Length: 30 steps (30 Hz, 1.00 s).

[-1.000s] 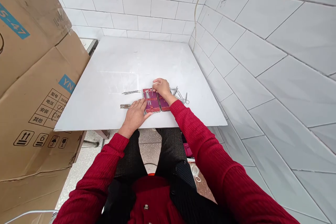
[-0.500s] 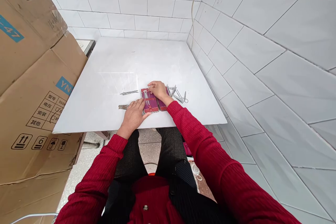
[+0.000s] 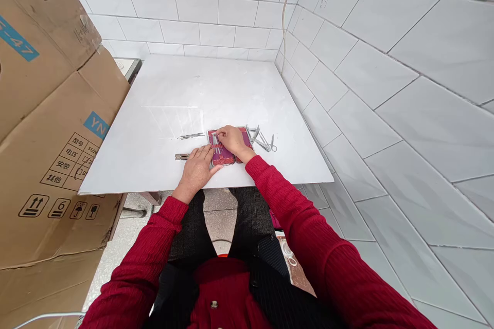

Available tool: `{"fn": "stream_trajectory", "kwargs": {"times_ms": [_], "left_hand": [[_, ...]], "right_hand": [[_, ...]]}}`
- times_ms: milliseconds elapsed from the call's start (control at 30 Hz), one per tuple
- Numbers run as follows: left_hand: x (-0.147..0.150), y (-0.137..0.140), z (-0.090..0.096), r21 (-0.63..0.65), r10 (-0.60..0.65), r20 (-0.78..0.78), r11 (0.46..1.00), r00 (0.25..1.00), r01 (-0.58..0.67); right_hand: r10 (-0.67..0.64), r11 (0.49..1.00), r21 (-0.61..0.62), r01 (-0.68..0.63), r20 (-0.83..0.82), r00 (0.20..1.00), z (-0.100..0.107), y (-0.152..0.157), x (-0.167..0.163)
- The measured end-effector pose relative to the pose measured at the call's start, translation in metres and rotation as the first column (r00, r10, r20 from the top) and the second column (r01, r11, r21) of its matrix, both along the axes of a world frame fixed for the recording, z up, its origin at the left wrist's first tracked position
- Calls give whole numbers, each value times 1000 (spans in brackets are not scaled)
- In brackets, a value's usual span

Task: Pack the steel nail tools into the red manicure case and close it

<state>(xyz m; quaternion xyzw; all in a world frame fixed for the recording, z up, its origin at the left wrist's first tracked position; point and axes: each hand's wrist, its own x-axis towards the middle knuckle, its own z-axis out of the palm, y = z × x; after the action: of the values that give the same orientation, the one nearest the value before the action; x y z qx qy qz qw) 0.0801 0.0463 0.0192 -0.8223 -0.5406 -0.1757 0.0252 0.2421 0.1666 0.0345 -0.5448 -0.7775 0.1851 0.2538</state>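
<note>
A manicure case (image 3: 224,158), purple inside with red trim, lies unfolded on the white table. Slim metal tools (image 3: 216,145) sit upright in its left half. My left hand (image 3: 196,167) steadies the case at its lower left corner, fingers along the left edge and thumb by the bottom edge. Over the middle of the case, my right hand (image 3: 231,140) is closed in a pinch at the upper ends of those tools. What is between its fingertips is too small to make out. The hand covers part of the right half.
Thin metal sticks (image 3: 191,135) lie left of the case, with nail clippers (image 3: 181,157) below them, partly behind my left hand. Scissors and other metal tools (image 3: 264,141) are right of the case. A large cardboard box (image 3: 57,113) borders the table (image 3: 173,82); tiled walls enclose it.
My right hand has moved slightly down, and its fingers have drawn closer together at the slim tools. My left hand stays on the case's corner.
</note>
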Motion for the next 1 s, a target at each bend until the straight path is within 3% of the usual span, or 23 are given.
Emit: {"fn": "stream_trajectory", "kwargs": {"times_ms": [233,333,433,500,733,1000], "left_hand": [[1,1,0,-21,11,-4,1000,1000,-11],[1,1,1,-25,15,-3,1000,1000,-15],[1,0,2,-19,6,-1,1000,1000,-6],[1,-1,2,-11,-2,-1,1000,1000,2],[0,0,0,4,2,-1,1000,1000,-2],[0,1,-2,-2,10,4,1000,1000,-10]], "right_hand": [[30,997,79,-25,-59,998,-11,-11,2],[44,994,104,-17,-264,964,-18,-14,6],[-37,989,106,103,-497,867,-24,-14,11],[-91,981,90,170,-560,824,-25,-13,14],[-141,988,-17,152,-493,859,-21,-15,14],[-114,989,37,145,-434,894,-20,-21,15]]}}
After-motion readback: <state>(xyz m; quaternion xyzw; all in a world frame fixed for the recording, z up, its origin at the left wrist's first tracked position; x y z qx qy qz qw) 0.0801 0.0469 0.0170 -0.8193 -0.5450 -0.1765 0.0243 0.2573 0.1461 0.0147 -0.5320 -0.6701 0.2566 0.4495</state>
